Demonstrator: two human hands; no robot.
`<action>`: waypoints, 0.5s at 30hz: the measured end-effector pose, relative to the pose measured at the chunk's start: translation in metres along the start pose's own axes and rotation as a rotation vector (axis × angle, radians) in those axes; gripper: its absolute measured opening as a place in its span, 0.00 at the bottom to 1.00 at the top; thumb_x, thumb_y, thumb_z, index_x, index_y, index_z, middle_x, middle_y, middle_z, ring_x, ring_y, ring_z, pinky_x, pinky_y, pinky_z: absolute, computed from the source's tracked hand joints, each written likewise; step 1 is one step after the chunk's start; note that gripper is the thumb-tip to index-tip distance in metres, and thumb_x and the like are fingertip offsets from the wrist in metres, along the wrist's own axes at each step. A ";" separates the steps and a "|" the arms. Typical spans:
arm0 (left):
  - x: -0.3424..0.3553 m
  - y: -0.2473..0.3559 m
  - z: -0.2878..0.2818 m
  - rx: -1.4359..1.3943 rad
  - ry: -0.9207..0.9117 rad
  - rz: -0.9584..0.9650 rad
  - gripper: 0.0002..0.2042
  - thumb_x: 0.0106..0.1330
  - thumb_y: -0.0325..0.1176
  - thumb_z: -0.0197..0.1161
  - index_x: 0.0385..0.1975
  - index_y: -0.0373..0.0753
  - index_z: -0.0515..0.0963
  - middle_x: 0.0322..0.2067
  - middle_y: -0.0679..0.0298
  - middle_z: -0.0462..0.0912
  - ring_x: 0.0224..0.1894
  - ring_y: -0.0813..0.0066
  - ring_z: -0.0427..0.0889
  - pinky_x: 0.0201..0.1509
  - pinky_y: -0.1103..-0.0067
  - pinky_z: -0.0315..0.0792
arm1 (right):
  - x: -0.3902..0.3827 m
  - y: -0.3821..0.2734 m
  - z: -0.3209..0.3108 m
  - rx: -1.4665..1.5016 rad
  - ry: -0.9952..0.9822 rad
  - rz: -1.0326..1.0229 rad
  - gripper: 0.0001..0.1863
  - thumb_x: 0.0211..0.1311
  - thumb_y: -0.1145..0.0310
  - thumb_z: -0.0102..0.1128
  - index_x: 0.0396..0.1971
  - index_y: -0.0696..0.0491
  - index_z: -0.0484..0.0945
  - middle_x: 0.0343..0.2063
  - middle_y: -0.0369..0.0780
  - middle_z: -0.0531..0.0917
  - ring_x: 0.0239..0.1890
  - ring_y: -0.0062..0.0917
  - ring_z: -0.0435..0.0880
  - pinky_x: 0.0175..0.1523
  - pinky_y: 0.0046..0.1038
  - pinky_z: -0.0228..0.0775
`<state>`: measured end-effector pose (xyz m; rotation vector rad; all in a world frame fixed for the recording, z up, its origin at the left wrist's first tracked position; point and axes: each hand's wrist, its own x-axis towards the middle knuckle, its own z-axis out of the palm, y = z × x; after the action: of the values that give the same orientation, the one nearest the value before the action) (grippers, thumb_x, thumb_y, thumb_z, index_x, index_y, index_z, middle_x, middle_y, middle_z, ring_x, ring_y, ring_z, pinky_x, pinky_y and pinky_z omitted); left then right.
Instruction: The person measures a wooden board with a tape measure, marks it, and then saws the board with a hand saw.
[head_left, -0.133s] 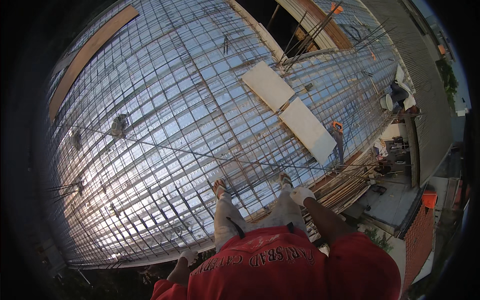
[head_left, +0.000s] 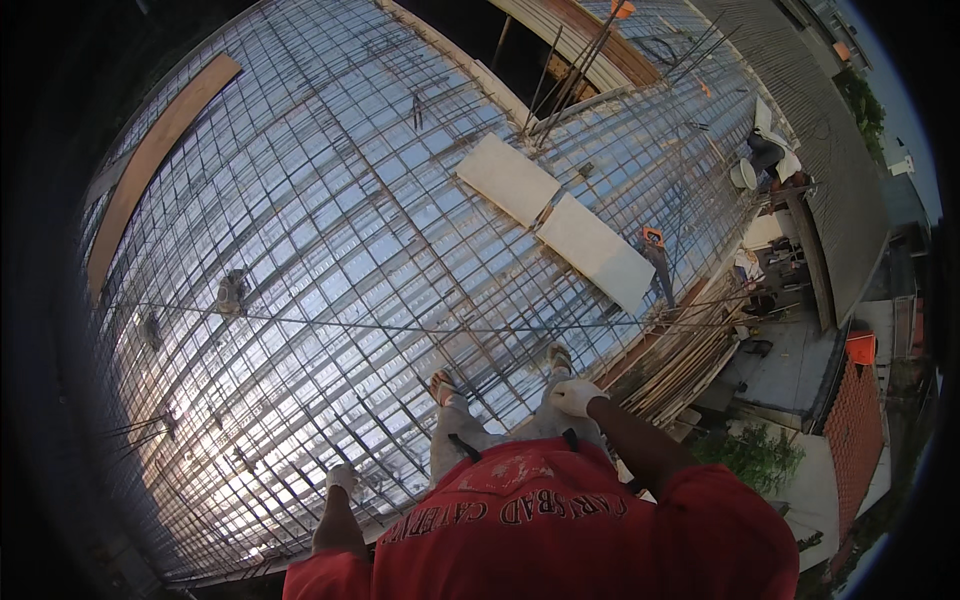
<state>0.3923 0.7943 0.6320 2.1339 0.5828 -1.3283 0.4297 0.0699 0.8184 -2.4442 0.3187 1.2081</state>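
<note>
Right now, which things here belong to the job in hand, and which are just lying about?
In use, judging by nearness to the hands:
White gloves on left hand and right hand
Rebar grid underfoot

Probably just lying about:
Two white boards
Orange-handled handsaw
Long brown plank

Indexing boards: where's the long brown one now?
In the head view's upper left, the long brown board lies along the left edge of the rebar grid.
</note>
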 end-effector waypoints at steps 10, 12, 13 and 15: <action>0.048 0.496 -0.203 -0.637 0.214 0.662 0.17 0.75 0.43 0.61 0.48 0.34 0.85 0.37 0.62 0.89 0.33 0.77 0.81 0.38 0.78 0.72 | -0.068 -0.063 -0.010 0.289 0.302 0.034 0.19 0.70 0.52 0.57 0.47 0.47 0.89 0.47 0.45 0.90 0.51 0.46 0.88 0.57 0.43 0.79; -0.022 0.587 -0.149 -0.543 0.036 0.810 0.20 0.76 0.46 0.62 0.49 0.33 0.85 0.39 0.62 0.90 0.36 0.76 0.82 0.40 0.78 0.72 | -0.089 -0.028 -0.005 0.348 0.284 0.222 0.20 0.69 0.51 0.56 0.48 0.48 0.89 0.46 0.48 0.90 0.51 0.48 0.87 0.58 0.44 0.79; -0.024 0.596 -0.127 -0.533 -0.004 0.804 0.20 0.76 0.46 0.61 0.49 0.33 0.85 0.39 0.62 0.90 0.36 0.76 0.82 0.42 0.78 0.73 | -0.098 -0.017 -0.006 0.390 0.278 0.277 0.21 0.69 0.51 0.56 0.49 0.48 0.89 0.46 0.49 0.89 0.51 0.49 0.87 0.59 0.44 0.78; -0.032 0.601 -0.068 -0.456 -0.158 0.803 0.19 0.77 0.46 0.62 0.53 0.37 0.84 0.42 0.64 0.89 0.38 0.78 0.83 0.40 0.80 0.72 | -0.111 0.012 0.022 0.385 0.388 0.405 0.23 0.68 0.49 0.57 0.49 0.49 0.89 0.45 0.51 0.89 0.52 0.50 0.87 0.60 0.45 0.78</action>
<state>0.7969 0.3844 0.8209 1.5906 -0.0597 -0.7946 0.3425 0.0720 0.8915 -2.3097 1.0916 0.7052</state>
